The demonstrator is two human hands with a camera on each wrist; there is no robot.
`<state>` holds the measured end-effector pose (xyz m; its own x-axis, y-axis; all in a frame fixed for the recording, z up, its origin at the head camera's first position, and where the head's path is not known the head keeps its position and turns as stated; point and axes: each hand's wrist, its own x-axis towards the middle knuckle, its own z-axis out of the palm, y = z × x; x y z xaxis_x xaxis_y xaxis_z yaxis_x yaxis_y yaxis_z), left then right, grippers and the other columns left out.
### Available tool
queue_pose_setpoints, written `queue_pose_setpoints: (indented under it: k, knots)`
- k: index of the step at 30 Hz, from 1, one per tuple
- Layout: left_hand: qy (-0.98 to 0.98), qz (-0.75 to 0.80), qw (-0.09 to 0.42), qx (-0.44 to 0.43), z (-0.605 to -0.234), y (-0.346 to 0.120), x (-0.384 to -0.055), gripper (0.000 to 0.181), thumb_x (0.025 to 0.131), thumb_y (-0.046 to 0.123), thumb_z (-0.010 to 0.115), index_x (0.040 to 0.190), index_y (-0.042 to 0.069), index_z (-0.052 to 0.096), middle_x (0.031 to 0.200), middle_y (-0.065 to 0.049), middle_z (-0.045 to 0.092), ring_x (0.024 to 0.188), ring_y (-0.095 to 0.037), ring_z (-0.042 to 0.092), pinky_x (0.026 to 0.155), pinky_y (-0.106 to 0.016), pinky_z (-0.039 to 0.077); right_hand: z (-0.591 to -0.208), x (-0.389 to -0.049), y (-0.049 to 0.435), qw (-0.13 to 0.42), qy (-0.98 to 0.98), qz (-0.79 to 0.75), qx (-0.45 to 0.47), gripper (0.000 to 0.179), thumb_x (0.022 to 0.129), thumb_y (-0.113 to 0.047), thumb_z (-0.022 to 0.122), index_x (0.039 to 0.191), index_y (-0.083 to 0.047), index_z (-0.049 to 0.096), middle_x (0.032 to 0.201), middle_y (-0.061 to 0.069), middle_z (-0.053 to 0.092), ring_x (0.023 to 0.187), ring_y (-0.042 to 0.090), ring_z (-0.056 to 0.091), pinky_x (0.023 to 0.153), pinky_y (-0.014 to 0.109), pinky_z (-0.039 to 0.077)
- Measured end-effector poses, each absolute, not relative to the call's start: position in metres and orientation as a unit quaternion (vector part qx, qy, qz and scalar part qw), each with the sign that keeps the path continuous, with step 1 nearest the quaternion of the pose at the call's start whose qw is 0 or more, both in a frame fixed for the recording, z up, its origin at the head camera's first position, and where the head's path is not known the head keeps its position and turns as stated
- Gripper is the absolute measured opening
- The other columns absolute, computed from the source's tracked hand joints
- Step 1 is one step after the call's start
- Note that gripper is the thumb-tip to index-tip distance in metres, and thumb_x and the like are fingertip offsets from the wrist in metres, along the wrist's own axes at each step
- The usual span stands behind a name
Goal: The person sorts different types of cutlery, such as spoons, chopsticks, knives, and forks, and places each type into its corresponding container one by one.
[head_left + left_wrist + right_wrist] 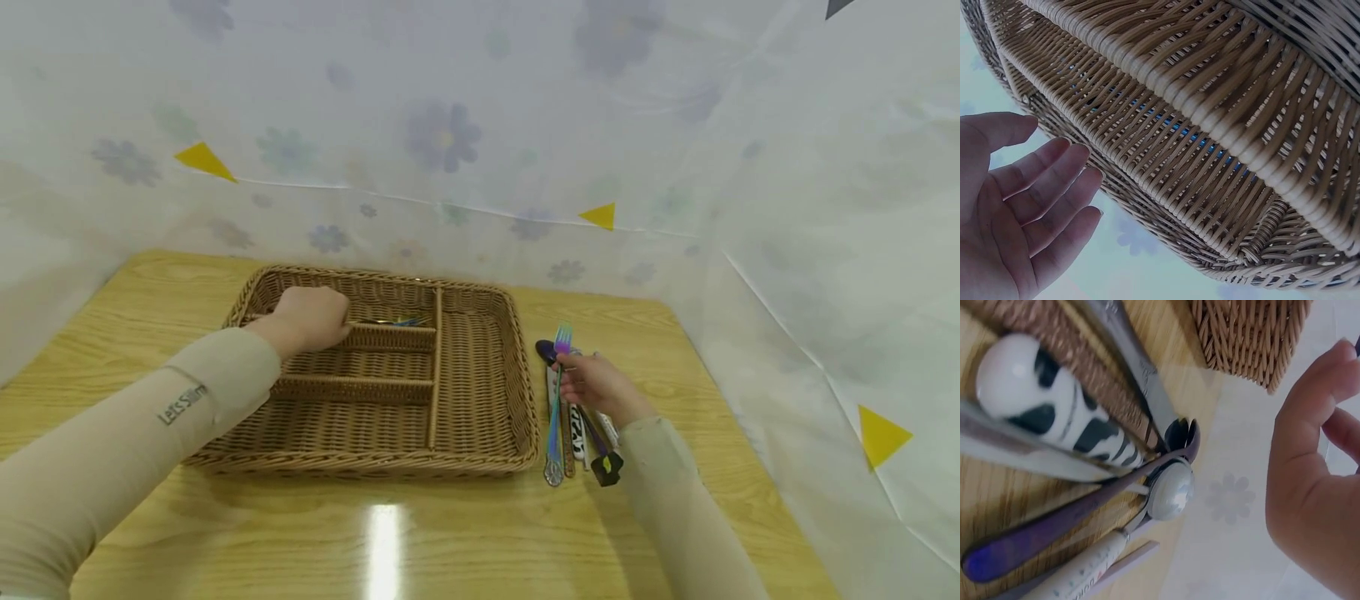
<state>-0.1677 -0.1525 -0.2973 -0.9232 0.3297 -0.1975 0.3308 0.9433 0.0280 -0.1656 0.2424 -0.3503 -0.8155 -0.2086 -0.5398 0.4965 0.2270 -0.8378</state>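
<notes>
My right hand (600, 385) pinches a rainbow-coloured fork (562, 337) near its neck, tines pointing away from me. In the right wrist view the right hand (1316, 469) has its thumb and finger close together at the edge. Beneath it lies a heap of cutlery: a purple spoon (1047, 534), a cow-print handle (1035, 394), a brown textured handle (1079, 356) and a spoon with a white patterned handle (1079, 572). Over the rear compartment of the wicker basket (480, 461) is my left hand (311, 317). In the left wrist view the left hand (1041, 206) has loosely bent fingers and holds nothing.
Blue and gold cutlery (408, 322) lies in the rear compartment. Low wicker dividers (360, 382) split the basket. The wooden table (300, 533) meets pale floral sheeting (450, 225) at the back and sides.
</notes>
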Motion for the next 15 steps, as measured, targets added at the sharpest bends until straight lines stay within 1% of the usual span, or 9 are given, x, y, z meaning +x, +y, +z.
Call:
queue_pose_setpoints:
  k: [3,5,8,10,12,15]
  knots:
    - [0.980,-0.004,0.101,0.169,-0.298,-0.151,-0.168,0.032,0.094,0.023,0.054,0.064,0.012,0.051,0.055,-0.001,0.047,0.047,-0.013,0.043,0.044,-0.027,0.034,-0.349,-0.164,0.240,0.289,0.710,-0.637,0.085,0.030,0.102,-0.025,0.036,0.088,-0.012,0.059,0.065,-0.006,0.055,0.058,0.005,0.056,0.058,0.018,0.048]
    - [0.980,-0.002,0.104,0.170,-0.298,-0.149,-0.168,0.030,0.094,0.023,0.054,0.066,0.012,0.052,0.056,-0.002,0.049,0.048,-0.013,0.044,0.045,-0.028,0.035,-0.347,-0.162,0.237,0.290,0.699,-0.649,0.079,0.032,0.102,-0.025,0.035,0.084,-0.015,0.061,0.065,-0.007,0.057,0.059,0.005,0.058,0.060,0.018,0.049]
    - [0.979,0.000,0.109,0.174,-0.298,-0.146,-0.167,0.027,0.094,0.023,0.053,0.070,0.011,0.054,0.061,-0.003,0.051,0.050,-0.014,0.047,0.047,-0.029,0.037,-0.342,-0.159,0.230,0.293,0.682,-0.667,0.070,0.033,0.102,-0.024,0.035,0.084,-0.017,0.061,0.065,-0.007,0.058,0.061,0.005,0.059,0.061,0.018,0.049]
    - [0.978,0.002,0.110,0.176,-0.297,-0.143,-0.167,0.024,0.094,0.022,0.053,0.072,0.011,0.054,0.063,-0.004,0.053,0.052,-0.015,0.049,0.047,-0.029,0.038,-0.339,-0.158,0.225,0.295,0.665,-0.682,0.068,0.031,0.103,-0.022,0.034,0.087,-0.015,0.061,0.065,-0.007,0.059,0.061,0.005,0.060,0.062,0.018,0.050]
    - [0.978,0.005,0.108,0.179,-0.297,-0.140,-0.167,0.024,0.094,0.022,0.053,0.072,0.011,0.055,0.063,-0.003,0.053,0.052,-0.015,0.049,0.047,-0.029,0.037,-0.336,-0.156,0.218,0.297,0.647,-0.699,0.065,0.030,0.103,-0.020,0.034,0.090,-0.014,0.060,0.065,-0.006,0.060,0.061,0.006,0.061,0.062,0.019,0.050]
    - [0.978,0.011,0.103,0.183,-0.298,-0.138,-0.167,0.028,0.094,0.021,0.053,0.068,0.012,0.053,0.059,-0.002,0.050,0.049,-0.013,0.045,0.046,-0.028,0.035,-0.331,-0.155,0.206,0.296,0.621,-0.723,0.062,0.030,0.102,-0.018,0.035,0.090,-0.012,0.062,0.065,-0.005,0.062,0.061,0.007,0.062,0.063,0.019,0.051]
